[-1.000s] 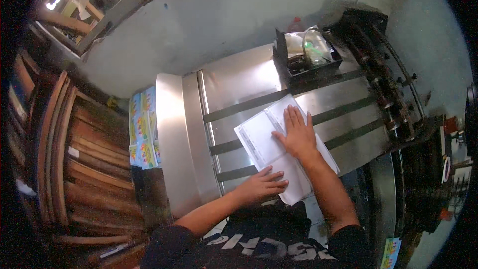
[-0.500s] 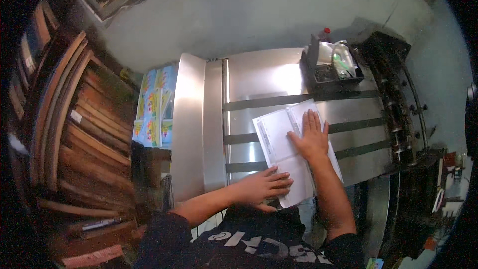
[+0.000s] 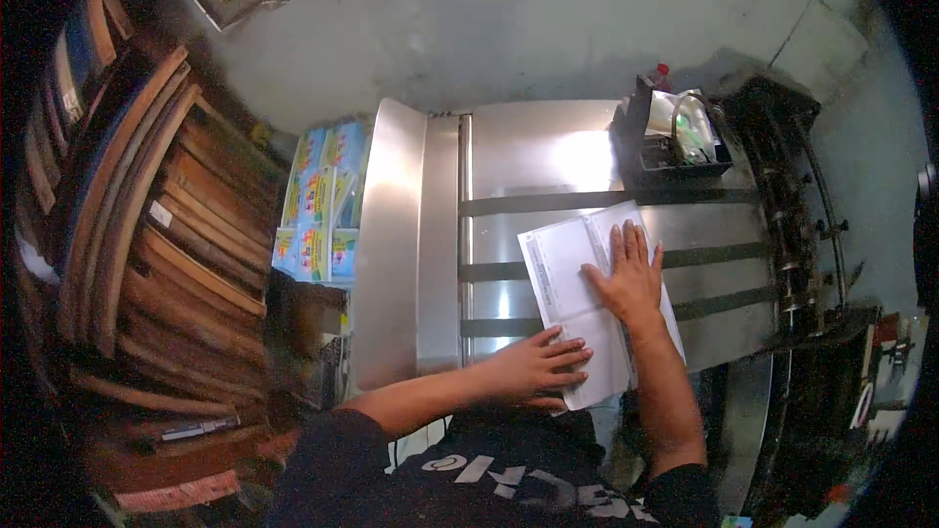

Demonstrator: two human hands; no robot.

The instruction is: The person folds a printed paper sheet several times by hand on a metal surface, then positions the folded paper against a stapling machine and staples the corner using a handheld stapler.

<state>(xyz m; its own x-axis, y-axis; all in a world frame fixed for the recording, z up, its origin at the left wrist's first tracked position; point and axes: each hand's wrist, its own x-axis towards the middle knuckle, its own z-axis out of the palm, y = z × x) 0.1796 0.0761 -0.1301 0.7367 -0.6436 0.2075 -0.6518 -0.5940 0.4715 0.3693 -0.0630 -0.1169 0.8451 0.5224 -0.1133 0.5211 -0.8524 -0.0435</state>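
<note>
White printed sheets (image 3: 558, 279), with crease-like lines across them, lie tilted on a shiny metal table (image 3: 528, 152) crossed by dark belts. My right hand (image 3: 634, 274) rests flat on their upper right part, fingers spread and pointing away from me. At the lower left edge of the paper, my left hand (image 3: 543, 367) lies with its fingers stretched over the sheet and toward the right. Neither hand grips anything. Whether it is one sheet or a thin stack I cannot tell.
Beyond the paper stands a black box (image 3: 680, 152) holding a clear bag and small items. A bent metal panel (image 3: 391, 254) rises along the table's left side. Farther left are colourful printed packs (image 3: 318, 205) and stacked wooden boards (image 3: 210, 235). Dark machine parts (image 3: 787, 235) line the right.
The whole scene sits slightly farther right in the picture, as the head view has shifted. Both hands keep nearly the same places on the paper.
</note>
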